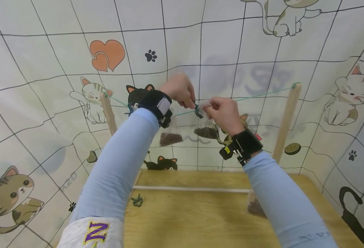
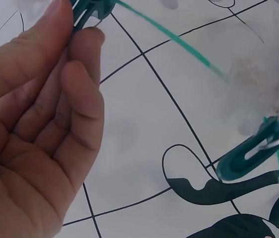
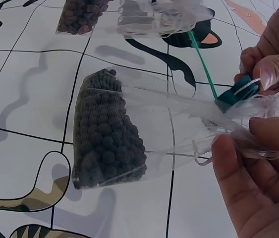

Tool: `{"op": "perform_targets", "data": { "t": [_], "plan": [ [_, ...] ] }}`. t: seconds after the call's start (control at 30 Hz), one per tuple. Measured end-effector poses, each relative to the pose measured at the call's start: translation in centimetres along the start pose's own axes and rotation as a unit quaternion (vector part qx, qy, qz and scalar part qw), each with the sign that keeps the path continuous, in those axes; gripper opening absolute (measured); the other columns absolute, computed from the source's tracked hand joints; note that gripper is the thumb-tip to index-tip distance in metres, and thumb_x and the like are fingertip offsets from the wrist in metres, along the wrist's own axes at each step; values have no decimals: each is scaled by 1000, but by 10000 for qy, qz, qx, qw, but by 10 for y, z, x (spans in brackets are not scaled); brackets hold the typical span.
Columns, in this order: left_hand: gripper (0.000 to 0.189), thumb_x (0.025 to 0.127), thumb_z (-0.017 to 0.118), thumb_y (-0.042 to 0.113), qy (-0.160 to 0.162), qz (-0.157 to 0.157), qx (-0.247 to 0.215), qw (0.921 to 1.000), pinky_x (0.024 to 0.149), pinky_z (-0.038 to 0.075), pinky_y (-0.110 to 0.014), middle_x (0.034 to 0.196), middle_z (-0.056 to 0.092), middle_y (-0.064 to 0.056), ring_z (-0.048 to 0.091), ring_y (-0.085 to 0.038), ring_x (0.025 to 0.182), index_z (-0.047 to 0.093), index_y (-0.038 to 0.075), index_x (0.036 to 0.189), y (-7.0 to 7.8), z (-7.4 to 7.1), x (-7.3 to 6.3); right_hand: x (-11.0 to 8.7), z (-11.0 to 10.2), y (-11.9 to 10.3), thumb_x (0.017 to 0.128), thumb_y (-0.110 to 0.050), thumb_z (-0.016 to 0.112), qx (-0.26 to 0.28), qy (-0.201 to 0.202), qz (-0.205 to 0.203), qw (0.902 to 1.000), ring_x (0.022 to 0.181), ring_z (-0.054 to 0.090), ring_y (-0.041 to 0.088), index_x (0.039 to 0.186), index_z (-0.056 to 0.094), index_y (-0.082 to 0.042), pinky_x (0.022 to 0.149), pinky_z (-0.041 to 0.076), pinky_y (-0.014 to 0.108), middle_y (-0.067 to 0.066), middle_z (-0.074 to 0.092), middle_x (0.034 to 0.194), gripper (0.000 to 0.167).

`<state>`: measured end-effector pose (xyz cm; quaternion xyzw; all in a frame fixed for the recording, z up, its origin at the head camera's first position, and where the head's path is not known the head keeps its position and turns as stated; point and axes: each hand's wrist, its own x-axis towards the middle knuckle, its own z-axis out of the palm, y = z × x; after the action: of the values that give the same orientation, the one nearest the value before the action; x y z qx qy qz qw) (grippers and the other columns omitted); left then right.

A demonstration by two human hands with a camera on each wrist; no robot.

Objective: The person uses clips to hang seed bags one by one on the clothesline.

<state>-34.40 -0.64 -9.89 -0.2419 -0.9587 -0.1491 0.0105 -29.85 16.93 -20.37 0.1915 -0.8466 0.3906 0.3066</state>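
Note:
Thumb and fingers of my left hand (image 1: 180,89) pinch a dark teal clothespin (image 3: 238,94) at the thin green line (image 2: 169,32). Beside it, my right hand (image 1: 225,112) pinches the gathered top of a sheer mesh bag (image 3: 104,134). Small dark round beads fill the bag's bottom, and it hangs below the line. In the right wrist view the clothespin's tip overlaps the bag's neck. To the left on the line hangs a second sheer bag (image 1: 170,137) with reddish-brown beads; a teal clothespin (image 2: 253,151) sits at its top.
Two wooden posts (image 1: 107,113) hold the line's ends. On the wooden table (image 1: 182,220), teal clothespins (image 1: 137,200) lie at the left and another bag of beads (image 1: 256,208) lies partly behind my right arm. A white rod (image 1: 191,188) crosses low between the posts. Behind hangs a cat-print sheet (image 1: 219,44).

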Motion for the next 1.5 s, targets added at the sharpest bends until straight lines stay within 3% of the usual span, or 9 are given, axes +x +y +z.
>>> {"op": "perform_targets", "data": {
  "t": [0.23, 0.47, 0.63, 0.77, 0.9, 1.03, 1.13, 1.27, 1.5],
  "plan": [
    [37, 87, 84, 21, -297, 121, 119, 9994, 92, 56, -37, 101, 77, -4, 71, -21, 94, 76, 11, 122, 3, 2, -2, 2, 5, 1, 98, -10, 67, -135, 37, -9, 9999, 60, 59, 13, 99, 78, -2, 61, 44, 28, 13, 70, 71, 13],
    [37, 91, 80, 16, -529, 502, -117, 9973, 88, 57, -38, 113, 74, -6, 69, -24, 98, 71, 9, 125, -7, 13, -4, -1, 5, 5, 97, -11, 68, -481, -208, -44, 9986, 70, 56, 24, 91, 75, 0, 64, 40, 32, 14, 69, 79, 14],
    [37, 90, 80, 15, -559, 745, -32, 9956, 93, 55, -41, 118, 72, -8, 66, -24, 107, 71, 9, 125, -11, 24, -5, -8, 4, 15, 97, -13, 68, -676, -487, -119, 9965, 63, 47, 20, 85, 73, -1, 61, 35, 32, 9, 61, 69, 18],
    [39, 90, 79, 14, -506, 784, 89, 9956, 95, 54, -43, 118, 71, -8, 64, -25, 109, 69, 11, 128, -9, 31, -9, -15, 1, 21, 99, -17, 67, -716, -758, -28, 9945, 57, 53, 16, 77, 67, -5, 55, 32, 31, 8, 64, 67, 24],
    [45, 90, 79, 12, -402, 855, 271, 9952, 93, 55, -41, 119, 69, -9, 64, -25, 107, 66, 11, 133, -7, 35, -17, -20, -6, 24, 100, -20, 66, -676, -1082, 166, 9917, 69, 68, 21, 91, 74, -6, 60, 43, 34, 10, 74, 81, 19],
    [53, 91, 78, 13, -305, 995, 320, 9941, 92, 55, -40, 126, 66, -12, 63, -25, 110, 61, 11, 140, -8, 35, -30, -25, -18, 25, 102, -23, 66, -598, -1474, 346, 9867, 93, 72, 30, 111, 75, -6, 83, 54, 46, 13, 77, 100, 22],
    [52, 93, 76, 14, -53, 1150, 185, 9932, 92, 55, -38, 128, 65, -11, 63, -24, 111, 59, 10, 142, -12, 31, -47, -32, -31, 24, 102, -23, 66, -623, -1715, 383, 9825, 103, 71, 33, 119, 73, -5, 91, 54, 52, 15, 76, 112, 26],
    [46, 96, 73, 15, 668, 1560, 53, 9855, 93, 53, -35, 128, 66, -10, 64, -24, 108, 61, 7, 140, -25, 29, -75, -46, -51, 22, 102, -23, 65, -892, -1836, 159, 9788, 101, 71, 33, 125, 71, -5, 86, 56, 52, 17, 74, 117, 30],
    [36, 96, 72, 11, 2096, 2394, -213, 9478, 80, 55, -36, 116, 69, -10, 66, -25, 98, 67, 2, 131, -54, 57, -129, -90, -70, 27, 103, -17, 66, -1029, -1411, -362, 9840, 98, 71, 31, 123, 72, -3, 82, 59, 47, 17, 72, 118, 26]
  ]
}}
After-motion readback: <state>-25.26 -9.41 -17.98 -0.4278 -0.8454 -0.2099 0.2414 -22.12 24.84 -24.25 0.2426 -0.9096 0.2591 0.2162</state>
